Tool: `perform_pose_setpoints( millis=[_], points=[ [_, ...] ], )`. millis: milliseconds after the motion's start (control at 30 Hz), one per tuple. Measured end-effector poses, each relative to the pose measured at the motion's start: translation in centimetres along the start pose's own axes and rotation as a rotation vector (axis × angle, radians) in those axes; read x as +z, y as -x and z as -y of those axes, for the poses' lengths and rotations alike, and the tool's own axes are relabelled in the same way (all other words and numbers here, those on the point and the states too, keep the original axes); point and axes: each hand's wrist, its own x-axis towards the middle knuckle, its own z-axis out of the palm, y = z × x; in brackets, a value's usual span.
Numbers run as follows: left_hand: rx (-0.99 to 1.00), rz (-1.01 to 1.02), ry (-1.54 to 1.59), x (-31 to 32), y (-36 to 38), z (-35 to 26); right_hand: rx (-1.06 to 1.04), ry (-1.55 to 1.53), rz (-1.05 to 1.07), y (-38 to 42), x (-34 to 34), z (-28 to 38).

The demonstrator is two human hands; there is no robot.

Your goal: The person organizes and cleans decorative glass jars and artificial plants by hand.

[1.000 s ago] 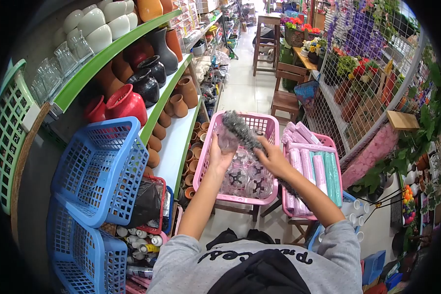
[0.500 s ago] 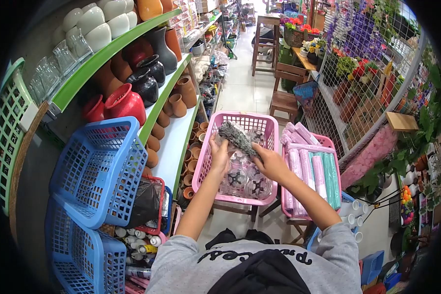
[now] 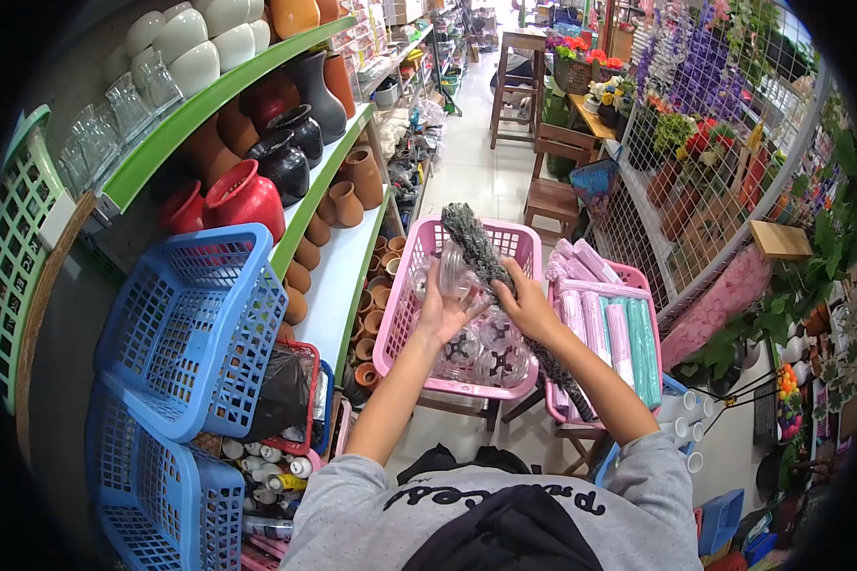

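Observation:
My right hand (image 3: 526, 306) grips a grey and black speckled cloth (image 3: 478, 249). One end points up over the basket's far rim; the other trails past my right wrist towards the second basket. My left hand (image 3: 443, 309) is palm up, its fingers curved around a clear round container (image 3: 455, 274), which the cloth touches or overlaps. Both hands are above a pink basket (image 3: 390, 319) holding several clear containers (image 3: 501, 364), some with dark star-shaped marks.
To the right, a second pink basket (image 3: 649, 285) holds wrapped pink and green bundles (image 3: 622, 347). Blue baskets (image 3: 176, 381) stand at left beside shelves of red vases (image 3: 245, 202) and clay pots (image 3: 360, 174). Wooden chairs (image 3: 552, 195) and a wire rack (image 3: 705, 200) stand ahead and right.
The cloth has unfolded from a bunch between both hands into a long strip. My left hand has let go of it and turned palm up under the clear container.

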Motion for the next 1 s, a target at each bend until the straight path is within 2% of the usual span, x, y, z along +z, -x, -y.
perform_pose_setpoints(
  millis=[33, 67, 133, 233, 367, 433, 467, 567, 633, 700, 767, 833, 867, 900, 967, 1000],
  points=[
    [-0.067, 0.005, -0.054, 0.5, 0.1, 0.0, -0.076, -0.010, -0.041, -0.1, 0.3, -0.5],
    [-0.055, 0.000, -0.144, 1.0, 0.2, 0.3, -0.074, -0.008, -0.046, -0.3, 0.6, -1.0],
    [-0.033, 0.029, -0.214, 2.4, 1.0, 0.3, -0.272, 0.015, -0.135, -0.2, 0.9, -1.4],
    [0.001, 0.145, -0.264, 2.0, 0.6, 0.3, -0.199, 0.064, -0.032, 0.5, 0.5, -0.9],
    [0.051, 0.018, -0.035, 1.0, -0.3, -0.7, -0.136, 0.029, 0.071, 1.8, -1.4, 0.6],
    [0.079, 0.148, 0.014, 0.9, -0.1, -2.0, -0.141, 0.265, 0.247, 2.6, -2.9, 0.7],
    [0.076, 0.112, 0.034, 0.6, 0.3, -1.8, -0.095, 0.350, 0.285, 2.3, -3.8, 0.7],
    [0.081, 0.048, -0.108, 0.1, 0.4, -0.5, -0.094, 0.490, 0.226, 0.5, -4.5, -0.8],
    [0.086, 0.081, -0.141, -0.9, -0.5, -0.1, -0.058, 0.469, 0.221, 0.8, -3.7, 0.1],
    [0.093, 0.049, -0.249, -1.1, -1.0, -0.2, -0.208, 0.255, 0.136, 1.7, -2.4, -0.1],
    [0.111, 0.056, -0.244, -1.4, -0.7, -1.0, -0.225, 0.161, 0.225, 1.9, -2.9, -0.9],
    [0.106, 0.098, -0.223, -2.0, -0.4, -1.6, -0.156, 0.388, 0.430, 1.8, -4.8, -1.4],
    [0.100, 0.063, -0.228, -2.0, 0.0, -1.4, -0.115, 0.470, 0.455, 1.4, -5.9, -1.2],
    [0.099, 0.060, -0.224, -1.4, 0.3, -1.1, -0.129, 0.582, 0.417, 1.1, -6.4, -0.8],
    [0.094, 0.075, -0.232, -0.2, 0.6, -0.2, -0.174, 0.587, 0.270, 0.5, -5.8, -1.2],
    [0.104, 0.022, -0.207, 0.0, 0.6, 0.0, -0.172, 0.589, 0.267, 0.5, -5.0, -1.7]
  ],
)
